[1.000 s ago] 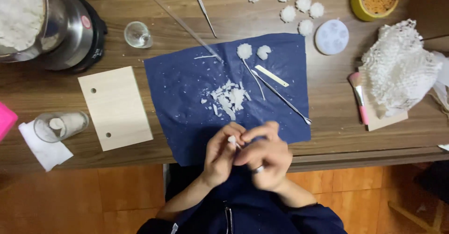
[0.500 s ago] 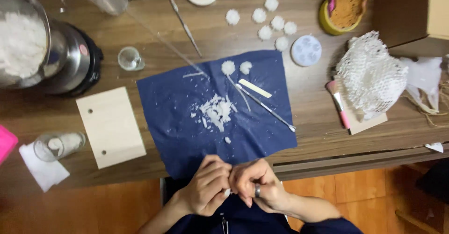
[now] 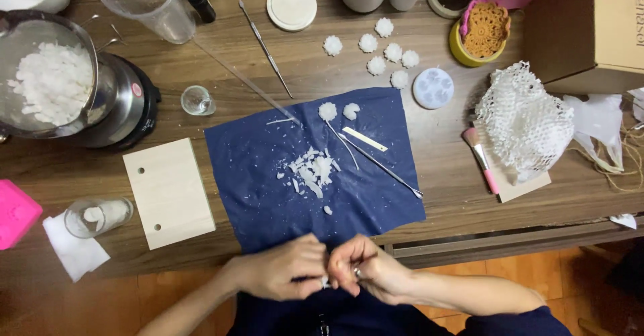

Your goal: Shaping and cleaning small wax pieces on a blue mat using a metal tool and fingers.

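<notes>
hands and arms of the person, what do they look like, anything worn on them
Both forearms are bare with no gloves on either hand. The left hand has nothing on it that shows. The right hand has a small silvery ring on one finger. A dark navy sleeve begins past the right elbow, matching the dark navy garment on the body. No watch or bracelet shows.
</notes>
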